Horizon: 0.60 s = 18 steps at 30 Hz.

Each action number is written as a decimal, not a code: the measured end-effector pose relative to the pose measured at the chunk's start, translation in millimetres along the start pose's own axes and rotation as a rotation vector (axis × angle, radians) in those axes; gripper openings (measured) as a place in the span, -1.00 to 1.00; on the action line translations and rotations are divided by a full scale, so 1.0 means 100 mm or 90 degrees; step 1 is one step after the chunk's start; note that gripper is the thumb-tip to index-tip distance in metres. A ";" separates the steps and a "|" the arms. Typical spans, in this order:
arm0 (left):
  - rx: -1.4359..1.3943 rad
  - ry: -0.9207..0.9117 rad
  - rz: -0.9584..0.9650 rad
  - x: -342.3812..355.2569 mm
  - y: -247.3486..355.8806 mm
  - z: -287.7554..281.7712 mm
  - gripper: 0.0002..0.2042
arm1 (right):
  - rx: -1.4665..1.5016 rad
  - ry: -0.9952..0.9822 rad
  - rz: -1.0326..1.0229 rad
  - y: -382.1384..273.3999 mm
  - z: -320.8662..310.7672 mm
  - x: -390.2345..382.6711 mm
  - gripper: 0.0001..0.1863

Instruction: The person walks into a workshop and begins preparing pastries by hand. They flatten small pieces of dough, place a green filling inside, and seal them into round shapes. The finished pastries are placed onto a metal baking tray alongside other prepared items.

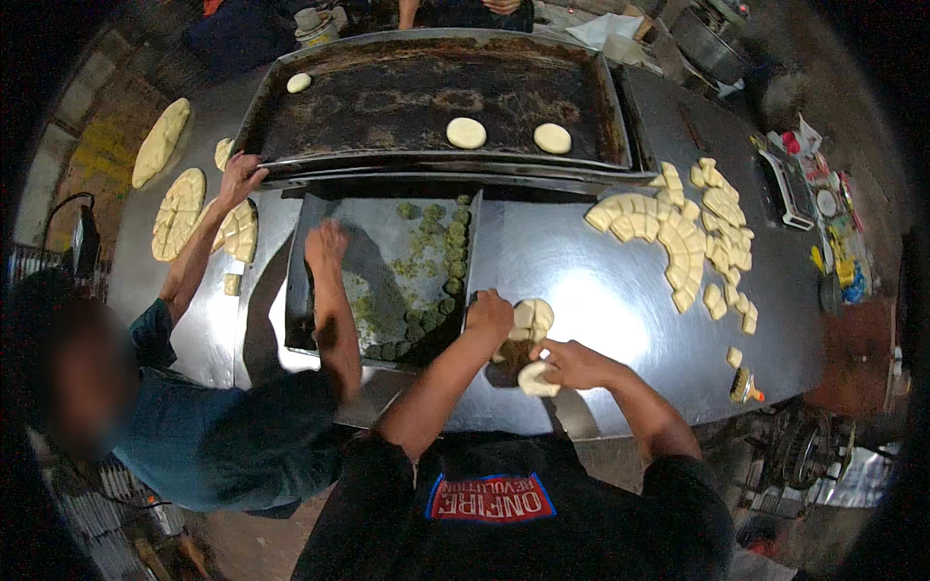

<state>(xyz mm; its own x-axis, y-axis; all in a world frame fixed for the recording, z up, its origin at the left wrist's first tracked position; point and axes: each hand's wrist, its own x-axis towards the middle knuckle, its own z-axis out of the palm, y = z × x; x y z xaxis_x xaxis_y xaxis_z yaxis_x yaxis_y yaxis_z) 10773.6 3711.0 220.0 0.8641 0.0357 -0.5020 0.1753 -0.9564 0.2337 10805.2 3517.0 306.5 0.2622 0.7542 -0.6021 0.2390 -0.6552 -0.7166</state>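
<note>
My right hand pinches a round, pale piece of dough near the front edge of the metal table. My left hand is beside it, fingers curled in at the right wall of a shallow metal tray; whatever the fingers hold is hidden. Just right of my left hand lie several flattened dough pieces close together. Green balls of filling line the tray's right side, with loose green crumbs around them.
A dark baking tray with three dough discs stands behind. Cut dough pieces spread to the right, near a brush and a scale. A co-worker's hands reach in from the left, beside larger dough slabs.
</note>
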 end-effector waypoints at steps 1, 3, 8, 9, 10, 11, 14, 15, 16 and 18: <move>0.043 -0.017 0.003 -0.04 -0.04 -0.01 -0.70 | -0.057 0.044 -0.107 -0.25 -0.22 0.10 -0.63; -0.297 0.197 -0.013 -0.08 -0.23 0.46 -0.69 | -0.130 0.099 -0.251 -0.84 -0.58 0.46 -0.67; -0.071 0.087 0.047 -0.28 -0.29 0.12 -0.72 | -0.201 0.384 -0.494 -1.97 -1.31 1.80 -0.78; -0.140 0.143 0.035 -0.35 -0.28 0.10 -0.73 | -0.287 0.528 -0.466 -2.12 -1.44 2.14 -0.77; -0.209 0.199 0.025 -0.41 -0.28 0.08 -0.72 | -0.269 0.598 -0.516 -2.23 -1.58 2.47 -0.76; -0.397 0.231 -0.013 -0.51 -0.29 0.05 -0.73 | -0.262 0.650 -0.594 -2.27 -1.59 2.82 -0.73; -0.780 0.344 -0.057 -0.69 -0.23 -0.23 -0.73 | -0.464 0.366 -0.308 -1.89 -1.79 3.38 -0.80; -0.807 0.448 -0.119 -0.90 -0.34 -0.24 -0.72 | -0.396 0.363 -0.245 -2.23 -1.37 3.20 -0.78; -0.826 0.533 -0.138 -1.01 -0.35 -0.35 -0.71 | -0.294 0.441 -0.362 -2.22 -1.20 2.96 -0.76; -0.903 0.570 -0.151 -1.19 -0.42 -0.52 -0.76 | -0.072 0.530 -0.505 -2.04 -0.88 2.42 -0.71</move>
<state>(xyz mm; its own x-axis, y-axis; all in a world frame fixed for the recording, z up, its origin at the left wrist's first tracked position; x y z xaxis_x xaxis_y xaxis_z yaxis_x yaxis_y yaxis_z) 10687.5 3761.6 313.1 0.6475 0.7462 -0.1549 0.1555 0.0696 0.9854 10902.6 3828.7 338.0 0.5261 0.7205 0.4517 0.6839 -0.0427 -0.7284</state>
